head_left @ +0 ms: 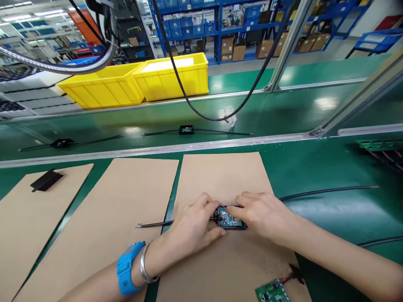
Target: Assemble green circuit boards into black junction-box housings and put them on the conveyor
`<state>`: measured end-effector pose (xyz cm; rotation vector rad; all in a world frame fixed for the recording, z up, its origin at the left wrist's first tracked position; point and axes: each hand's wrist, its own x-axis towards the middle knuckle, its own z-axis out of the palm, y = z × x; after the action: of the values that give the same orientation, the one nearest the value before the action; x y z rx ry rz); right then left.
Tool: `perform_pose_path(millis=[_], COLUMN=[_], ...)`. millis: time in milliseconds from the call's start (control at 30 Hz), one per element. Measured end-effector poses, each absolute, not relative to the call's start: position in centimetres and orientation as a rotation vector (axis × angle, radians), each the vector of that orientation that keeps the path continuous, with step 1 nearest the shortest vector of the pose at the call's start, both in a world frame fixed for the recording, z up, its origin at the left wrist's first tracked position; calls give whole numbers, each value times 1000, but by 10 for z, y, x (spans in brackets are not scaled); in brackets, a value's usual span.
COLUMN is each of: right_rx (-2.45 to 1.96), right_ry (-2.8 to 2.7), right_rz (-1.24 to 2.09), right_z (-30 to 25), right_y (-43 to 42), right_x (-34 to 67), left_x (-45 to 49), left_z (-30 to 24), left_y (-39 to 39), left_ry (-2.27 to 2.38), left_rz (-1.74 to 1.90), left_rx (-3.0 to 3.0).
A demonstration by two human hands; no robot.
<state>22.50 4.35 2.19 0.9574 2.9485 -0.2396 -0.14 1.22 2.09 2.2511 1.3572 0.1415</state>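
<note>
A worker's left hand [195, 221] pinches the left end of a black case [236, 228] between thumb and fingers. The right hand [262, 213] bends over the other end, forefinger at the board [226, 219] inside; whether that grip is closed cannot be told. The case lies on cardboard [220, 174] atop a green counter [315, 163], a cable [155, 225] extending left.

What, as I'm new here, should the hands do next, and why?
Perhaps press lightly on the circuit board to check its seating: it lies in an open black case, the right hand partly covers it, and the left hand is at the cable side.
</note>
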Motion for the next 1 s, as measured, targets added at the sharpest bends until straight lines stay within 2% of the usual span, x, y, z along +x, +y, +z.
perform_pose_path(millis=[333, 767, 900, 1000], right_rx=[936, 1142, 1180, 1185], right_ry=[3057, 2967, 2967, 2957], right_rz=[-92, -422, -528, -570], right_z=[13, 8, 6, 5], right_y=[43, 40, 41, 41], right_x=[215, 211, 212, 213], left_x=[-3, -10, -10, -3], left_z=[11, 21, 36, 39], left_y=[16, 20, 33, 32], left_ry=[1352, 1308, 1249, 1224], left_rz=[116, 162, 22, -25], left_rx=[2299, 2134, 1969, 2126])
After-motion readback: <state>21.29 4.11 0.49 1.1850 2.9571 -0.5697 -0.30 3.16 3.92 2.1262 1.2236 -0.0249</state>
